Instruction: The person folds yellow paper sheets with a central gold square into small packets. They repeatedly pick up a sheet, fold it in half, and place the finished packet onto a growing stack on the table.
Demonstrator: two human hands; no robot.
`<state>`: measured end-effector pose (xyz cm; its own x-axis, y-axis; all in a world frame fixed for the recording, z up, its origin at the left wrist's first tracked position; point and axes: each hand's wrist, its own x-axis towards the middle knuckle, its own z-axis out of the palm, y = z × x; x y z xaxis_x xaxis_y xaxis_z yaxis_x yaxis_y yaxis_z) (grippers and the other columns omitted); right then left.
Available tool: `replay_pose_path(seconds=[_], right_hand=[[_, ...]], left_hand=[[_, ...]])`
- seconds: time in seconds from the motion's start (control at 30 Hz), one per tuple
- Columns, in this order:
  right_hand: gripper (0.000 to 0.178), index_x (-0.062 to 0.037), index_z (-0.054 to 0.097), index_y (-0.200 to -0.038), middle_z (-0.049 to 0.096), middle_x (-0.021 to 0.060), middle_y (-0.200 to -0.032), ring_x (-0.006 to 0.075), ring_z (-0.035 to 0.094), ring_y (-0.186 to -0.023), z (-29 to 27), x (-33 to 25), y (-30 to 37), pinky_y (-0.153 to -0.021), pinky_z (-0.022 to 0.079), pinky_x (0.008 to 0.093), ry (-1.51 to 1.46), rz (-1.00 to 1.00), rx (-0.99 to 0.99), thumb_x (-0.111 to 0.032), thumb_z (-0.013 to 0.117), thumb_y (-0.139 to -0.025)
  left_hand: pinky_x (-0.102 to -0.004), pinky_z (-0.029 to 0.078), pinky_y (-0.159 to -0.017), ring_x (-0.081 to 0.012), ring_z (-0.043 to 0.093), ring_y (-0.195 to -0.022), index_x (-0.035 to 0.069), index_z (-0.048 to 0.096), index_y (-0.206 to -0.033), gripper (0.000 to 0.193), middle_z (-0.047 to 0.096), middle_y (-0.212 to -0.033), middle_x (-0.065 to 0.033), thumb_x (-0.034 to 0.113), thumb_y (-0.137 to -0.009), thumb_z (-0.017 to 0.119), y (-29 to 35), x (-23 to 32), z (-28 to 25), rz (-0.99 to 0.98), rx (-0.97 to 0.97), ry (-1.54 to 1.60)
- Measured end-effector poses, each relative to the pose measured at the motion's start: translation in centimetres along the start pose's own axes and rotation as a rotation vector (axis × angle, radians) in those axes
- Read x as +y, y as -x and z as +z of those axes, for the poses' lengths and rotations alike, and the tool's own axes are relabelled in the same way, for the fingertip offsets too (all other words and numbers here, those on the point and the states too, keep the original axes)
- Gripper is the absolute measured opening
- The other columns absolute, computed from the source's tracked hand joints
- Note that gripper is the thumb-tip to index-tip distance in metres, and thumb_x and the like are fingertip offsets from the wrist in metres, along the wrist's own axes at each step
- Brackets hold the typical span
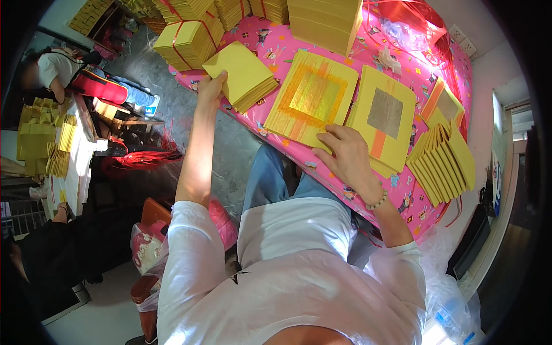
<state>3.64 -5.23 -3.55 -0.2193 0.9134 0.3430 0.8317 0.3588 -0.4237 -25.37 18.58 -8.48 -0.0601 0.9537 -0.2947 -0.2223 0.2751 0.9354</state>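
Observation:
On the pink table, a stack of folded yellow paper (pixel 241 75) lies at a slant near the edge. My left hand (pixel 211 91) grips its left corner, the thumb on top and the other fingers partly hidden. To the right is a pile of joss paper with a gold foil square (pixel 315 95) and orange bands. My right hand (pixel 345 150), wearing a bead bracelet, has its fingers curled at the near right corner of that pile, pinching the top sheet's edge. Beside it lies a second pile of joss paper with a silver square (pixel 385 112).
Tied yellow bundles (pixel 187 46) and a tall yellow stack (pixel 325 23) stand at the back. A fanned yellow bundle (pixel 440 164) sits at the right, below red strings (pixel 443 52). Another person (pixel 60 72) is at the left by a second table (pixel 80 155). A chair (pixel 150 287) stands lower left.

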Motion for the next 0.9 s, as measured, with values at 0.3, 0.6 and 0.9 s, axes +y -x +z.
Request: replay_pose_path(seconds=[0.3, 0.6, 0.9], right_hand=[[0.020, -0.0036, 0.071, -0.087, 0.064, 0.0145, -0.093, 0.0316, 0.062, -0.086, 0.0, -0.1, -0.2, -0.078, 0.048, 0.0417, -0.038, 0.009, 0.056, -0.021, 0.069, -0.077], [0.015, -0.0035, 0.072, -0.082, 0.066, 0.0138, -0.088, 0.0303, 0.062, -0.082, -0.2, -0.4, -0.8, -0.073, 0.050, 0.0404, -0.142, 0.141, 0.048, -0.017, 0.065, -0.079], [0.018, -0.0019, 0.071, -0.078, 0.064, 0.0134, -0.087, 0.0302, 0.059, -0.082, -0.2, 0.0, -1.3, -0.073, 0.048, 0.0412, -0.168, 0.178, 0.011, -0.018, 0.064, -0.082]], left_hand=[[-0.0359, 0.053, -0.088, -0.0235, 0.063, -0.102, -0.003, 0.053, -0.119, 0.031, 0.061, -0.116, -0.0131, 0.011, -0.092, 0.058, -0.2, 0.1, -0.7, -0.026, -0.050, -0.006], [-0.0366, 0.052, -0.075, -0.0271, 0.066, -0.091, -0.007, 0.055, -0.114, 0.045, 0.067, -0.101, -0.0165, 0.022, -0.083, 0.068, -0.9, 0.1, -1.2, 0.193, -0.013, -0.576], [-0.0457, 0.047, -0.083, -0.0394, 0.060, -0.097, -0.005, 0.052, -0.118, 0.060, 0.062, -0.104, -0.0219, 0.037, -0.077, 0.070, -1.0, -0.6, -1.9, 0.510, 0.365, -1.177]])
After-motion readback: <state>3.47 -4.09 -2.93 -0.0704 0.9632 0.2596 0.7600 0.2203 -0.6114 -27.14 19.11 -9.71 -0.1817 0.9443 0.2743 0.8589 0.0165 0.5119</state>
